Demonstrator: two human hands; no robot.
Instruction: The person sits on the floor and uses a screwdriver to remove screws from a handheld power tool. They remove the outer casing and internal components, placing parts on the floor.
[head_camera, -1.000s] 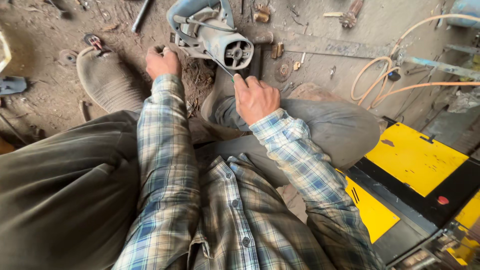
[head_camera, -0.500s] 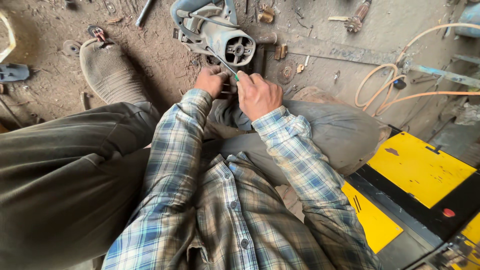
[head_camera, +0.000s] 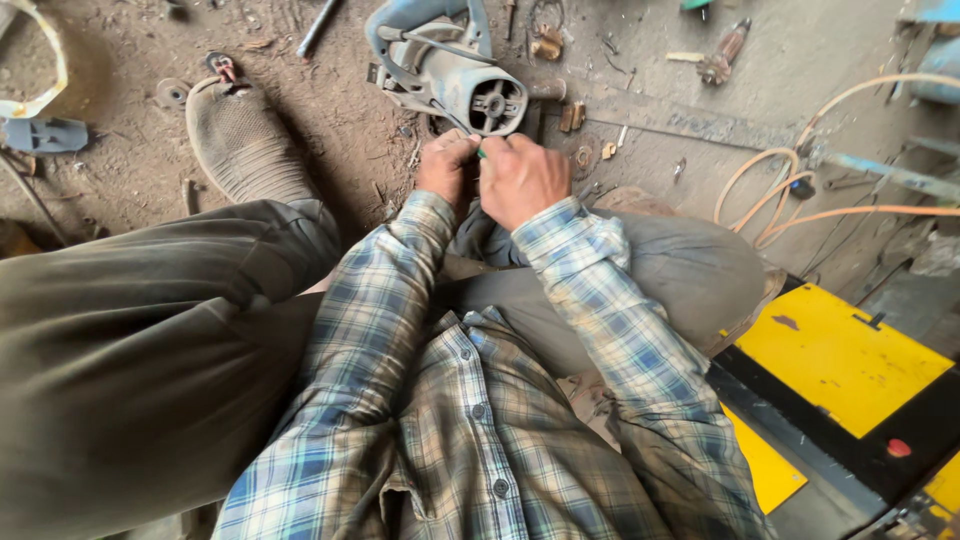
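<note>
Grey metal motor housing (head_camera: 450, 70) lies on the dusty floor (head_camera: 330, 130) just beyond the knees, its top cut off by the frame edge. Left hand (head_camera: 445, 170) and right hand (head_camera: 520, 178) meet just below it, fingers clenched around a small green-tipped tool (head_camera: 481, 152) that is almost wholly hidden between them.

Power tool body (head_camera: 450, 70): dull grey-blue painted metal, scuffed and grimy. Floor (head_camera: 340, 140): rough, dusty dirt, matt. Shirt sleeve (head_camera: 590, 290): soft plaid woven cloth, faded. Trousers (head_camera: 130, 350): matt olive cloth. Shoe (head_camera: 240, 140): dusty textured knit-like fabric. Hose (head_camera: 800, 190): smooth orange plastic. Yellow panel (head_camera: 840, 360): smooth painted metal, slight sheen.
</note>
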